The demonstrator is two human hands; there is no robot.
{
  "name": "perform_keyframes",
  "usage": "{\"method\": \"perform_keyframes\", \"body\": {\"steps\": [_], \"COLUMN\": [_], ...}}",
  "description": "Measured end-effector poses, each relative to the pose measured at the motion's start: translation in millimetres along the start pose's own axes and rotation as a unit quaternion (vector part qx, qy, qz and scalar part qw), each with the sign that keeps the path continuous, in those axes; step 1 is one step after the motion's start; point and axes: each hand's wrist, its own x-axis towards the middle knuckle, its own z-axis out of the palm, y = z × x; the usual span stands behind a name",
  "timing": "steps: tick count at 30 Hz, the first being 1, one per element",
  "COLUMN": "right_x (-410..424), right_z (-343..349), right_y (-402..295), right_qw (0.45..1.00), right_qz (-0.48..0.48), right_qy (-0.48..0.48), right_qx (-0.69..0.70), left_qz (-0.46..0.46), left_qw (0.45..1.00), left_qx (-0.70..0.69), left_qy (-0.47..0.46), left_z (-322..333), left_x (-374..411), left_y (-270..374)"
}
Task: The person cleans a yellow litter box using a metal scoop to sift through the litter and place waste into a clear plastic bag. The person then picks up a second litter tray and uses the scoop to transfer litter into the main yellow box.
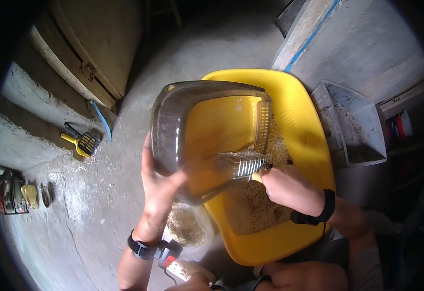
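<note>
My left hand (161, 178) grips the near left rim of a translucent grey plastic bin (168, 127), tilted over a large yellow plastic tub (306, 145). The bin has a slotted side, and yellow shows in its interior. My right hand (288, 185) is closed on the pale handle of a metal wire scoop (246, 163), whose slotted basket lies against the bin's slotted side. Under both, brown granular material (255, 211) covers the tub's bottom. A clear bag (188, 225) of similar pale material stands on the floor beside the tub.
A white plastic bin (375, 127) with pale residue stands right of the tub. Yellow and black slotted scoops (84, 143) lie by the left wall. Farther down are a dark crate (13, 192) and small containers. A foot in a light clog (188, 271) is near the bag.
</note>
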Motion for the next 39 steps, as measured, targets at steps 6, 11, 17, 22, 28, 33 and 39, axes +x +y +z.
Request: {"method": "perform_keyframes", "body": {"steps": [6, 11, 17, 22, 28, 33, 39], "right_x": [18, 14, 3, 8, 26, 19, 12], "right_z": [-34, -28, -23, -11, -31, -25, -35], "right_y": [14, 23, 13, 22, 24, 15, 27], "right_qw": [0.986, 0.989, 0.998, 0.993, 0.982, 0.984, 0.984], "right_qz": [0.03, 0.01, -0.024, -0.015, -0.018, 0.03, 0.0], "right_qy": [-0.164, -0.143, -0.044, -0.111, -0.185, -0.173, -0.172], "right_qx": [0.021, -0.031, -0.044, 0.037, -0.012, 0.023, -0.043], "left_qz": [0.08, 0.074, 0.061, 0.067, 0.07, 0.083, 0.098], "left_qw": [0.976, 0.978, 0.986, 0.98, 0.984, 0.979, 0.965], "left_qx": [0.195, 0.187, 0.15, 0.187, 0.159, 0.186, 0.243], "left_qy": [-0.054, -0.047, -0.025, -0.032, -0.035, -0.026, -0.025], "left_z": [2, 6, 3, 3, 4, 2, 0], "left_x": [5, 7, 10, 9, 14, 20, 19], "left_y": [-3, -4, -12, -15, -12, -20, -15]}}
